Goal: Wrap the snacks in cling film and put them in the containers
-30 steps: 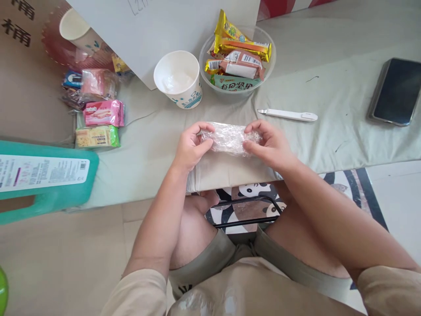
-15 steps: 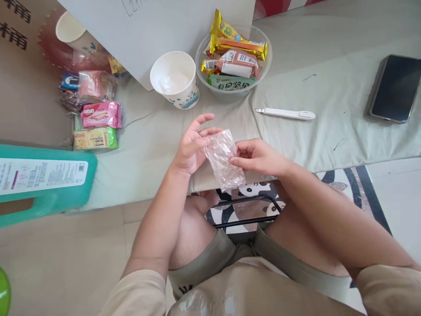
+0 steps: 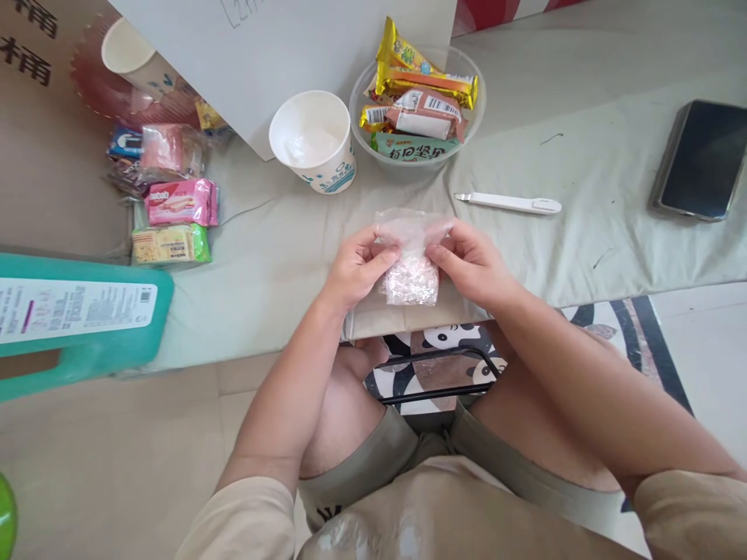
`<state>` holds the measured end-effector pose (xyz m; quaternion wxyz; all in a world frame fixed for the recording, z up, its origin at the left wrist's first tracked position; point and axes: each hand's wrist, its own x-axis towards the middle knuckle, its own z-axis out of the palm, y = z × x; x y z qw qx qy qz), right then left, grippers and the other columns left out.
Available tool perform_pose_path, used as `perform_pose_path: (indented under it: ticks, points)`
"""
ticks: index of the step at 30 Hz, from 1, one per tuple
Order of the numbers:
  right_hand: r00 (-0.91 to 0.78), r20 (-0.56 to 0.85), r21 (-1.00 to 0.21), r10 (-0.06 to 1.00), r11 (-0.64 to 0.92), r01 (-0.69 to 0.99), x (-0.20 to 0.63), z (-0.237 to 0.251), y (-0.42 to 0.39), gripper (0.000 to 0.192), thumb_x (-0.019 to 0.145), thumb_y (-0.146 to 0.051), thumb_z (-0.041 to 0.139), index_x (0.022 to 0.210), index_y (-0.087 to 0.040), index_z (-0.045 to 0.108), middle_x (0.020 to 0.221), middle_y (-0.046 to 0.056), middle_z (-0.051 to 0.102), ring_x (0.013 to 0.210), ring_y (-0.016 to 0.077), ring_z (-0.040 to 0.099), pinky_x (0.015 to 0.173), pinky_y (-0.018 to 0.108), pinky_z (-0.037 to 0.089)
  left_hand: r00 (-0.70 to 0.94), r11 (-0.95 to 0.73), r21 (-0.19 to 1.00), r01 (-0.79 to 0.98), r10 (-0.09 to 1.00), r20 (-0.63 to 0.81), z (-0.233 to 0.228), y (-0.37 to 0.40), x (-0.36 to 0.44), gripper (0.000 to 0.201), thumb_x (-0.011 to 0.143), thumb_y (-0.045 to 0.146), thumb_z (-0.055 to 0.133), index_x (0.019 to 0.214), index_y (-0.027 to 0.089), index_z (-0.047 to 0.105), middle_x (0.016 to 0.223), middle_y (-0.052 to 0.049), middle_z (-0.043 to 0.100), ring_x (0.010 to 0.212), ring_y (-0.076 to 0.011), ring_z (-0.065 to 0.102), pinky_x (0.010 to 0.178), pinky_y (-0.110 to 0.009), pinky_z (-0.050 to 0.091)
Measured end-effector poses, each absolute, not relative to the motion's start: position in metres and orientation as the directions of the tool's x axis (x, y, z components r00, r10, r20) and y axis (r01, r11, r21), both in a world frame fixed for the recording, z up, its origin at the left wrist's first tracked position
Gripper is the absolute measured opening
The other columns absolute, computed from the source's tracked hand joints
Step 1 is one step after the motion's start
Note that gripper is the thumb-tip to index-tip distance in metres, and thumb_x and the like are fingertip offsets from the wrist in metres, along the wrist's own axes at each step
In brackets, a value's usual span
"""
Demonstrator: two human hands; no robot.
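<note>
A small crinkled clear plastic bag [image 3: 412,272] is stretched between my two hands over the table's front edge. My left hand [image 3: 362,264] pinches its left side, thumb on top. On the right side, my right hand [image 3: 467,260] grips the bag the same way. Beyond them stands a white paper cup [image 3: 335,171] with a blue pattern; something clear lies inside it. Beside the cup, a clear plastic bowl [image 3: 475,117] holds several wrapped snacks [image 3: 425,113]. A white craft knife [image 3: 507,204] lies to the right of the bowl.
Several packaged snacks [image 3: 180,202] lie at the left, near a second paper cup [image 3: 137,58] on a red plate [image 3: 87,78]. A teal container [image 3: 134,327] stands at the left edge. A black phone [image 3: 703,159] rests at the far right.
My left hand, open beside the bag before, has closed on its left side. The bag has turned, moved slightly up and is now spread between both hands.
</note>
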<state>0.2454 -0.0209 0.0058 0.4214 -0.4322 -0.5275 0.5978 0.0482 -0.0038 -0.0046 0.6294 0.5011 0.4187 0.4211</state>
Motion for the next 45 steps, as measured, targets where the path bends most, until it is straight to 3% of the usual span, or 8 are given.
perform_pose_path:
  ticks: [8,13,16,21,25,31,40,45]
  points:
    - [-0.252,-0.044,-0.999,0.967,-0.044,0.006,0.246,0.005,-0.020,0.015,0.084,-0.032,0.057,0.076,-0.022,0.065,0.064,-0.001,0.053,0.060,0.0131,0.049,0.057,0.029,0.039,0.401,0.280,0.949,-0.143,0.893,-0.203,-0.001,0.000,0.038,0.033,0.079,0.051,0.069,0.077,0.019,0.072,0.071,-0.002,0.064,0.059,-0.0119,0.055,0.053,-0.026,0.045]
    - [-0.189,0.003,-0.998,0.982,0.015,0.063,0.236,-0.006,-0.019,0.035,0.077,-0.033,0.071,0.107,-0.025,0.054,0.081,-0.003,0.055,0.063,0.0128,0.053,0.060,0.030,0.044,0.356,0.260,0.963,-0.070,0.908,-0.219,-0.003,-0.001,0.046,0.064,0.064,0.036,0.089,0.117,0.026,0.056,0.092,0.001,0.071,0.074,-0.0129,0.068,0.068,-0.024,0.054]
    - [-0.130,0.081,-0.996,0.988,0.086,0.036,0.234,-0.010,-0.017,0.047,0.079,-0.032,0.070,0.119,-0.026,0.047,0.090,-0.001,0.058,0.075,0.0158,0.061,0.070,0.033,0.050,0.239,0.245,0.969,-0.008,0.942,-0.236,-0.004,-0.004,0.044,0.055,0.063,0.035,0.085,0.107,0.023,0.054,0.085,0.002,0.067,0.072,-0.0127,0.066,0.069,-0.026,0.054]
    - [-0.090,0.096,-0.993,0.991,0.101,0.053,0.238,-0.008,-0.014,0.027,0.089,-0.034,0.059,0.112,-0.026,0.048,0.086,-0.002,0.060,0.073,0.0145,0.061,0.070,0.033,0.049,-0.188,-0.079,0.962,0.262,0.974,0.131,0.023,0.003,0.017,0.030,0.063,0.031,0.078,0.076,0.022,0.052,0.067,0.006,0.053,0.060,-0.0094,0.049,0.058,-0.024,0.043]
    - [-0.142,0.104,-0.988,0.984,0.119,0.100,0.240,-0.004,-0.017,0.025,0.089,-0.033,0.058,0.111,-0.026,0.050,0.080,-0.003,0.059,0.068,0.0137,0.058,0.065,0.031,0.046,-0.192,-0.201,0.705,0.681,0.879,0.436,0.074,0.043,0.001,0.026,0.067,0.012,0.073,0.072,0.023,0.050,0.068,0.004,0.052,0.067,-0.0132,0.053,0.067,-0.027,0.047]
    - [-0.119,0.084,-0.990,0.989,0.096,0.103,0.240,-0.001,-0.015,0.026,0.087,-0.032,0.057,0.111,-0.025,0.050,0.077,-0.004,0.058,0.067,0.0146,0.058,0.066,0.032,0.048,-0.033,0.010,0.339,0.941,0.997,0.063,0.089,0.143,0.005,0.024,0.064,0.005,0.072,0.073,0.022,0.057,0.085,-0.004,0.065,0.105,-0.0273,0.064,0.108,-0.045,0.045]
    - [-0.098,0.033,-0.992,0.995,0.045,0.121,0.235,0.000,-0.006,0.026,0.085,-0.032,0.055,0.109,-0.025,0.051,0.073,-0.005,0.059,0.060,0.0148,0.058,0.063,0.033,0.047,-0.106,0.225,0.145,0.964,0.818,-0.565,0.077,0.190,0.030,0.024,0.052,-0.003,0.073,0.058,0.019,0.065,0.056,-0.001,0.056,0.093,-0.0346,0.070,0.103,-0.058,0.049]
    - [-0.089,0.049,-0.986,0.995,0.062,0.156,0.232,0.001,-0.007,0.023,0.084,-0.028,0.053,0.107,-0.024,0.053,0.072,-0.005,0.057,0.060,0.0152,0.057,0.061,0.033,0.044,0.066,0.020,0.418,0.908,0.979,-0.190,0.092,0.162,0.021,0.017,0.066,0.002,0.067,0.064,0.019,0.067,0.060,-0.001,0.059,0.086,-0.0284,0.070,0.095,-0.048,0.053]
